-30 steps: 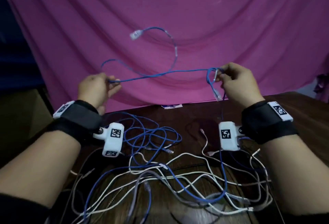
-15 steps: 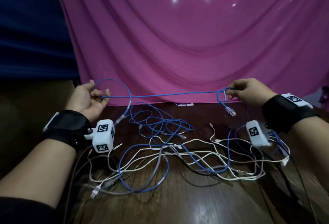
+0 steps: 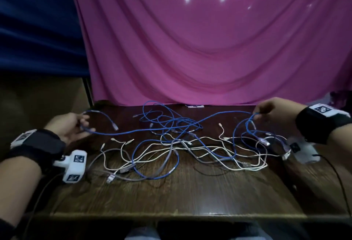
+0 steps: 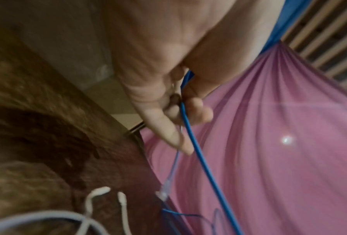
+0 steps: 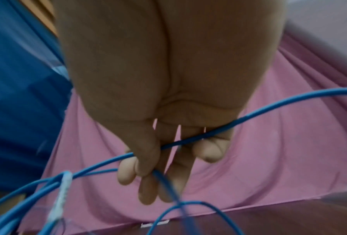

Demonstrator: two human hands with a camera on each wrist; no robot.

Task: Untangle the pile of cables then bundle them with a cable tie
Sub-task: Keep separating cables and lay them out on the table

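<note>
A long blue cable [image 3: 133, 132] hangs slack between my two hands, just above a dark wooden table [image 3: 190, 192]. My left hand [image 3: 74, 127] at the table's left edge pinches one end of it; the left wrist view shows the blue cable [image 4: 196, 146] running out between thumb and fingers. My right hand [image 3: 266, 109] at the far right pinches the other end, and the right wrist view has the blue cable [image 5: 178, 143] crossing the curled fingers. Under the span lies a tangled pile of blue, white and grey cables [image 3: 181, 144]. No cable tie is visible.
A pink cloth [image 3: 209, 49] hangs behind the table, with a dark blue curtain [image 3: 38, 20] to its left. A small white label [image 3: 194, 105] lies at the table's far edge. The table's front edge [image 3: 171, 216] runs near my knees.
Both hands have come down from chest height to just above the table and spread far apart. The blue cable went from a raised loop to a long slack span over the pile.
</note>
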